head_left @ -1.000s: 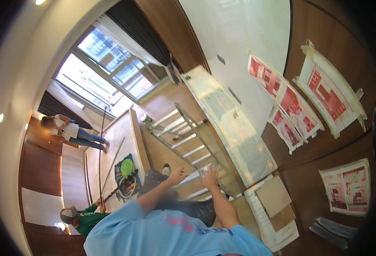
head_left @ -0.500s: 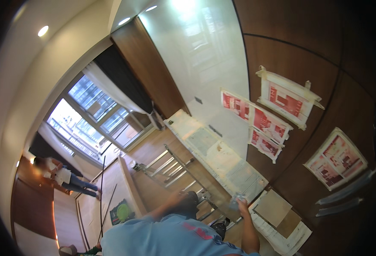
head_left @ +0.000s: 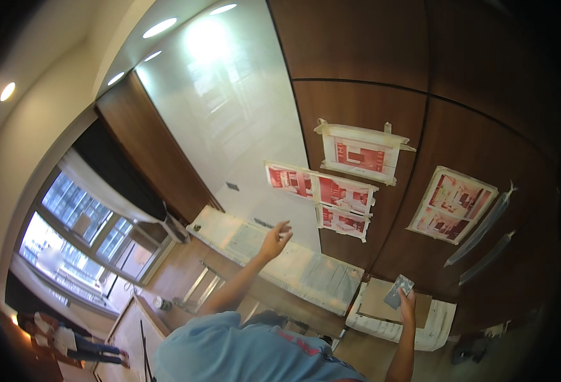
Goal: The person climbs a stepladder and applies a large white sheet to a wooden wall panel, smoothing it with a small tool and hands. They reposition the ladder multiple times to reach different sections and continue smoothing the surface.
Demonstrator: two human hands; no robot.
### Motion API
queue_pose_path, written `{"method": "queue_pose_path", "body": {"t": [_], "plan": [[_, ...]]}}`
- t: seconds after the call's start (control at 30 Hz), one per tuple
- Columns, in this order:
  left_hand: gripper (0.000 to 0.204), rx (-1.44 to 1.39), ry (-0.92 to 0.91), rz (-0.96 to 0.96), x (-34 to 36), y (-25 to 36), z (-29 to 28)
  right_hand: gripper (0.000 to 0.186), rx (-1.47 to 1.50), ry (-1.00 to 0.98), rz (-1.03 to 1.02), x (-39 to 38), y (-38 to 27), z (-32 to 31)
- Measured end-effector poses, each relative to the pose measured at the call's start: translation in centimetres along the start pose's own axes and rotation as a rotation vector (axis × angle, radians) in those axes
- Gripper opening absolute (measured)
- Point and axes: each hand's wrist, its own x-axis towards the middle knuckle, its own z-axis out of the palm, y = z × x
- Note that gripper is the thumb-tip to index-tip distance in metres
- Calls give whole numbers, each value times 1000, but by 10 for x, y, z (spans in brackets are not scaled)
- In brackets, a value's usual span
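The right hand pinches a flat grey piece by one end, at near right over the cardboard; a steady grip suits it. The left hand, fingers loosely parted, looks empty.

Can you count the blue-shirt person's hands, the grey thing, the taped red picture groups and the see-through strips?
Bare hands: 2 (left hand, right hand)
Flat grey rectangular piece: 1
Taped groups of reddish printed paper: 3 (upper group, left group, right group)
Long translucent strips: 2 (upper strip, lower strip)
Total: 8
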Motion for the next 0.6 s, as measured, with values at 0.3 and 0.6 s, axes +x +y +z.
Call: {"method": "queue_pose_path", "body": {"t": [0.3,0.6], "plan": [[42,137,250,572,243,90,-105,49,98,53,-383,53,-171,130],[45,348,948,1023,442,227,-239,30,372,70,-822,128,-551,162]]}}
